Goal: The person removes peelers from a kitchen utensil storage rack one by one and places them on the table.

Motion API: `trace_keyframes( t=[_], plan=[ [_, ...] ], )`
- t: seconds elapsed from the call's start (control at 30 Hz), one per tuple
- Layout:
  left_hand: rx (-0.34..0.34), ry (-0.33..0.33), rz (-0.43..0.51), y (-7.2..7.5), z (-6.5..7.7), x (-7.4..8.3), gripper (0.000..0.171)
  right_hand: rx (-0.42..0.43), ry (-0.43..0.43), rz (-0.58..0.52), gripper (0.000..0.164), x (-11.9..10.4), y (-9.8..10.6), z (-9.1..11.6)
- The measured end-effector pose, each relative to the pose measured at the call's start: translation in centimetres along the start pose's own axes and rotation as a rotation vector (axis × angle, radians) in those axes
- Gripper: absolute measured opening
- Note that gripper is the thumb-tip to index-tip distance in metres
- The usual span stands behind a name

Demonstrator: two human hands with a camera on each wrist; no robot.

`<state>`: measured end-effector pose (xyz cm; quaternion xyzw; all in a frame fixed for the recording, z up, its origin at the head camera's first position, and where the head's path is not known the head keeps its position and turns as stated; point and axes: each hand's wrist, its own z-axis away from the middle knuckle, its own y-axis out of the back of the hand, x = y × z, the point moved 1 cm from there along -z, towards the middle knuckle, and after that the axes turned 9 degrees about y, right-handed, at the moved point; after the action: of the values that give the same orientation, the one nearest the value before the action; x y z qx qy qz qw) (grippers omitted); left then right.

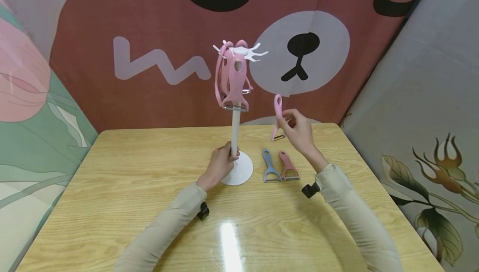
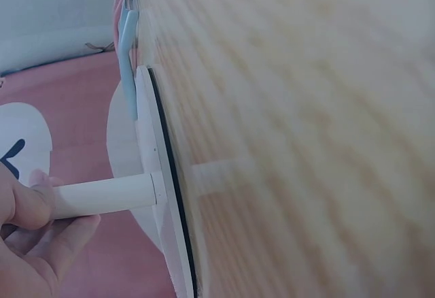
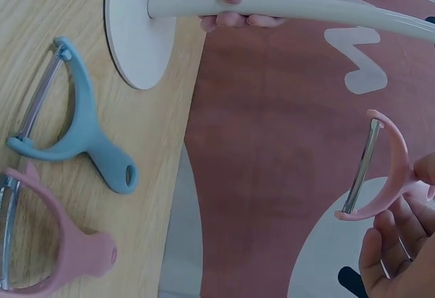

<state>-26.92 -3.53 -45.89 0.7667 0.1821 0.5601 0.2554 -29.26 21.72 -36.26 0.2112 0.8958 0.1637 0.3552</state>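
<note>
My left hand (image 1: 218,164) grips the white pole (image 1: 235,128) of a stand, low down near its round base (image 1: 245,171). Several pink peelers (image 1: 236,81) hang from the left and front of the stand's branching white top (image 1: 258,51). To the right of the pole, my right hand (image 1: 299,132) pinches a pink Y-shaped peeler (image 1: 278,105), raised above the table with its handle up and blade down. The right wrist view shows the blade of this peeler (image 3: 397,169) pointing away from the fingers.
On the table (image 1: 142,168), right of the base, lie a blue peeler (image 1: 267,159) and a pink peeler (image 1: 286,160) side by side, blades toward me. A red cloth (image 1: 157,14) with a bear face hangs behind the table, and a floral cloth (image 1: 411,97) stands along the right.
</note>
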Motion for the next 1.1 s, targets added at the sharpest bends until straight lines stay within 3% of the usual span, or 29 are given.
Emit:
trace_keyframes(
  t=[0.47, 1.1],
  plan=[
    [-0.002, 0.012, 0.001, 0.0, -0.1, -0.1, 0.015, -0.025, -0.135, 0.129, 0.028, 0.8, 0.8, 1.0],
    [0.027, -0.004, -0.006, -0.1, 0.0, -0.1, 0.015, -0.082, -0.154, 0.290, 0.032, 2.2, 1.9, 2.3]
  ],
)
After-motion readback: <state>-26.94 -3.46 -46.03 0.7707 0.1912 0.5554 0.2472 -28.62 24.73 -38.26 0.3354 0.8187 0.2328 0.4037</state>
